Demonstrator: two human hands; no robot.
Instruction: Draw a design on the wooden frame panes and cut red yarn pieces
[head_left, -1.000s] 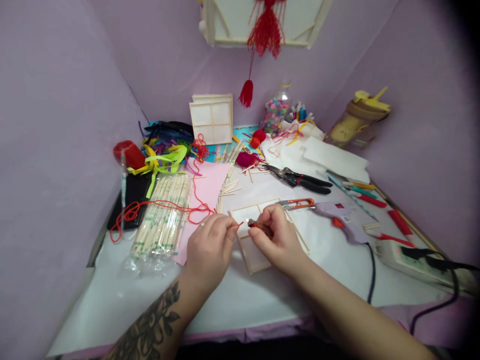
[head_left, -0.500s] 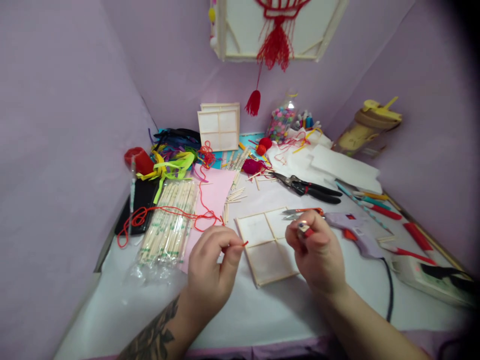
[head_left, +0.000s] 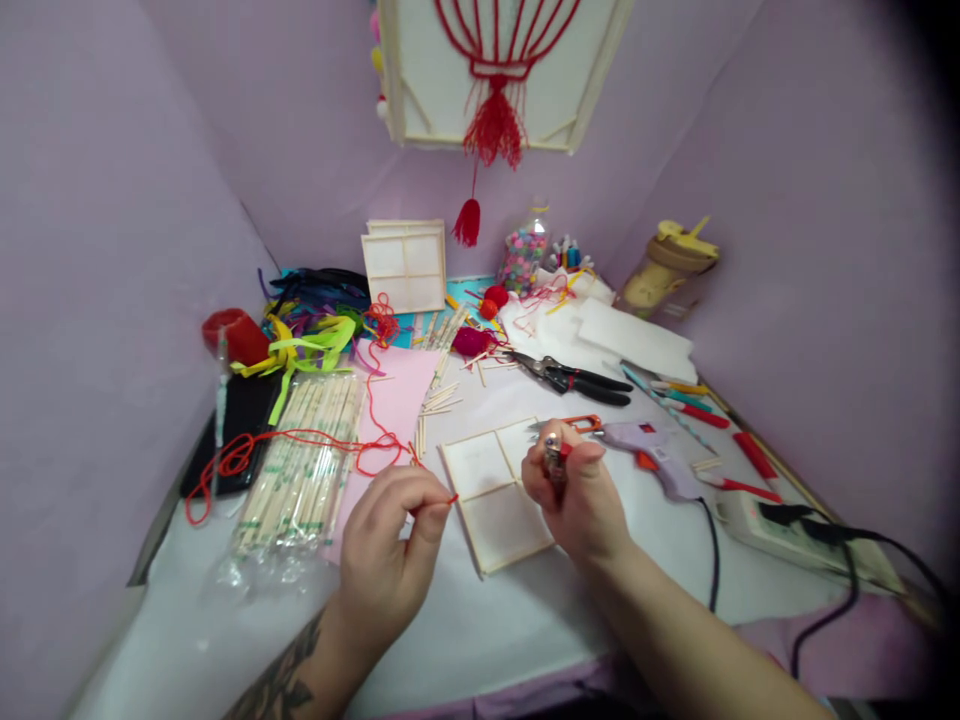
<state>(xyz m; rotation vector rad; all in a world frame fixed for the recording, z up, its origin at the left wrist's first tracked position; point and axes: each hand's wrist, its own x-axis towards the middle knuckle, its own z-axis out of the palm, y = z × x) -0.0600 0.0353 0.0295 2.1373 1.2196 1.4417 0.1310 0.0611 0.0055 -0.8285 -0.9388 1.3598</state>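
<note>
Between thumb and forefinger, my left hand (head_left: 394,545) pinches the end of a red cord (head_left: 311,433), a short tip sticking out to the right. The cord runs back in loose loops over a plastic bag of bamboo sticks (head_left: 300,465) and pink paper (head_left: 397,395). My right hand (head_left: 581,500) is closed round a red lighter (head_left: 553,455), its metal top pointing up; no flame shows. A square stick frame with white backing (head_left: 487,510) lies flat between and beyond the hands, its right edge partly covered by my right hand.
Orange-handled snips (head_left: 581,423), a lilac glue gun (head_left: 652,455) and black-handled pruning shears (head_left: 574,382) lie to the right. A power strip (head_left: 787,535) with black cables sits farther right. Two small frames (head_left: 405,268) lean at the back near a jar of pompoms (head_left: 523,255).
The whole view has shifted, so everything sits farther left. Both hands keep their holds, and the lighter's metal top shows more clearly now.
</note>
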